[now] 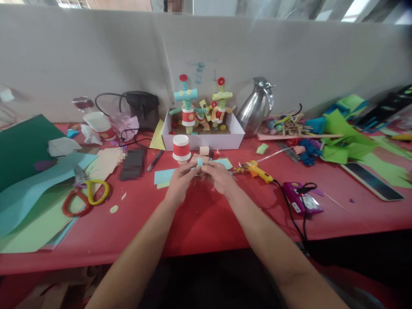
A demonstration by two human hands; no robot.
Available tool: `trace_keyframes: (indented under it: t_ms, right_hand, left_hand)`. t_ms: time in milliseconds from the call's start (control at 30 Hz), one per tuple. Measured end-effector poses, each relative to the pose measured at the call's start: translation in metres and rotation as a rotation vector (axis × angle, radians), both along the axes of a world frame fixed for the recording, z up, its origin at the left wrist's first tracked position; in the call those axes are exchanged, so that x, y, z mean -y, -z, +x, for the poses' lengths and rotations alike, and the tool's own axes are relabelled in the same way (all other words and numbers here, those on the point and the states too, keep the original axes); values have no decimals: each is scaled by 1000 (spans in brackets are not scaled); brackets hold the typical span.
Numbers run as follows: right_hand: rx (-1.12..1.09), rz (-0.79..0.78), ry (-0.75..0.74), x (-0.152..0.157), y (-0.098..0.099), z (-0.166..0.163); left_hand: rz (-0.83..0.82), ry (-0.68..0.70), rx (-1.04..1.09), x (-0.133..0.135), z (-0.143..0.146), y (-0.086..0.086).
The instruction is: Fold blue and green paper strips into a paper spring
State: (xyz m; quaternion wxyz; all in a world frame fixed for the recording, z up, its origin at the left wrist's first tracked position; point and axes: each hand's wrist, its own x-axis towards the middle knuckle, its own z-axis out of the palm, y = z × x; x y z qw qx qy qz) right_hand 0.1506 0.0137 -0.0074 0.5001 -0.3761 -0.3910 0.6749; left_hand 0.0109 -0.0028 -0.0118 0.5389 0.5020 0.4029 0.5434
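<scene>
My left hand (180,182) and my right hand (220,177) meet over the middle of the table, fingers pinched together. Between their fingertips is a small light-blue piece of paper (200,162), perhaps rolled; its lower part is hidden by my fingers. Just behind my left hand an upside-down red-and-white paper cup (181,148) stands on the table. Blue paper strips (164,176) lie beside that hand. To the right of my right hand rests a yellow glue gun (260,172) with a clear glue stick (273,153) in view behind it.
A white box (206,141) with paper-cup figures stands at the back, beside a steel jug (256,107). Scissors (98,192) and coloured paper sheets (28,231) lie left. A purple power strip (301,199), its cable, a phone (371,181) and green crepe paper (341,135) are right.
</scene>
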Motion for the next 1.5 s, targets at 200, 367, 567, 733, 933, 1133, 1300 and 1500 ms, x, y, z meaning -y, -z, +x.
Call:
trace_keyframes:
  t_ms: [200,367,567,733,933,1133,1300,1500]
  right_hand:
    - [-1,-33,-124,-1,-5,8]
    - [-57,-138,-283,1,-10,11]
    - [-180,-237,-214,2,-9,4]
    - [-155,-173,-197,2,-8,3]
    - [-142,-162,-179,4,-8,0]
    - [-276,-226,-91,7,-5,-10]
    - [-225,-197,-131,5,-7,-3]
    - [-189,-127,-166,1,-8,6]
  left_hand:
    - [-40,191,-41,-3,-16,-10]
    - [75,248,-166,-6,-23,-10]
    - [201,118,-165,-5,-12,-4]
    - [133,198,-74,-4,-12,-4]
    - [161,122,-113,-4,-10,-4]
    - [235,-51,-154,-7,-2,7]
    - [160,-6,-78,-9,-8,2]
    - [132,85,-121,-11,-18,-3]
